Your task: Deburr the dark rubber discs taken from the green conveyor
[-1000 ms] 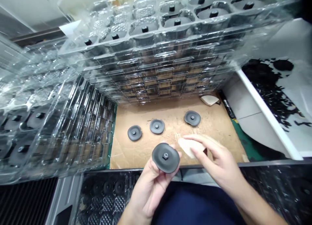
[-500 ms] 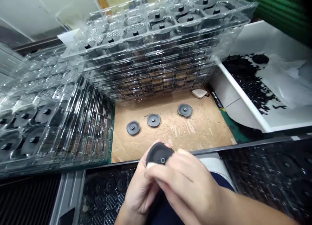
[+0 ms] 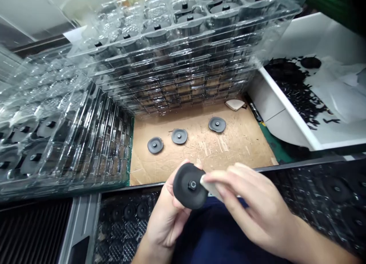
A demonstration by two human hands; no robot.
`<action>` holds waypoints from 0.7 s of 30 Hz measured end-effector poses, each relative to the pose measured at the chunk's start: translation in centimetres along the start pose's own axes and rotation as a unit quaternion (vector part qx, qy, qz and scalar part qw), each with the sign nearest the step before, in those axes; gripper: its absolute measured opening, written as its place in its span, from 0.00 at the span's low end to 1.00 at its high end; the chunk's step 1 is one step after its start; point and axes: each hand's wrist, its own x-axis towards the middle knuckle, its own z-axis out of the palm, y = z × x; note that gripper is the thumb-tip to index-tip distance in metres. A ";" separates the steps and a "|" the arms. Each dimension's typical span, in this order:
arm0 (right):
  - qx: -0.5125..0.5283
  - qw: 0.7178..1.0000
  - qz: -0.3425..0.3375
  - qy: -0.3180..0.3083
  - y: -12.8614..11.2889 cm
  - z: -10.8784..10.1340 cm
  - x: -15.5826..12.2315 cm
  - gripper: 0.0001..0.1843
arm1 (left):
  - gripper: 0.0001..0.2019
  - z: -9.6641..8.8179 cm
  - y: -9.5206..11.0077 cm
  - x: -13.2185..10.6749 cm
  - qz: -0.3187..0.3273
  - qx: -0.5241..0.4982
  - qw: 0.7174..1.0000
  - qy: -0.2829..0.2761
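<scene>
My left hand (image 3: 163, 218) grips a round black rubber disc (image 3: 184, 193) by its edge, flat face up. A small round stud stands at the middle of this disc. My right hand (image 3: 254, 205) pinches a small whitish pad (image 3: 212, 188) between thumb and fingers, its tip at the disc's right edge. Whether the pad touches the disc I cannot tell. Beyond my hands, three similar discs lie on a cardboard sheet (image 3: 194, 163): a left disc (image 3: 152, 148), a middle disc (image 3: 176, 139) and a right disc (image 3: 214, 127).
Stacked clear plastic trays (image 3: 183, 71) holding black discs rise behind the cardboard, with another tray stack (image 3: 85, 142) at left. A white bin (image 3: 288, 108) at right contains small black pieces (image 3: 300, 100). Near it lie a whitish wedge (image 3: 234, 104) and a dark pen (image 3: 254, 109).
My right hand has moved right, off the middle of the disc, uncovering its face and showing the whitish pad. My left hand still holds the disc, turned more toward the camera.
</scene>
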 end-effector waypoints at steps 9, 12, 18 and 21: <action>0.035 0.999 0.005 0.008 0.3 0.3 1.1 0.11 | 0.24 0.7 0.5 0.0 0.026 -0.017 0.999 0.016; 0.010 1.000 -0.001 0.027 0.2 0.2 1.2 0.12 | 0.24 0.5 0.1 0.4 0.028 -0.006 0.999 0.036; 0.056 0.992 0.115 -0.005 5.0 1.7 1.4 0.12 | 0.28 -0.4 -0.2 1.4 0.046 0.001 0.998 0.049; -0.018 0.983 0.180 0.008 9.7 3.5 0.3 0.13 | 0.30 -0.7 0.0 1.9 0.046 -0.029 0.997 0.060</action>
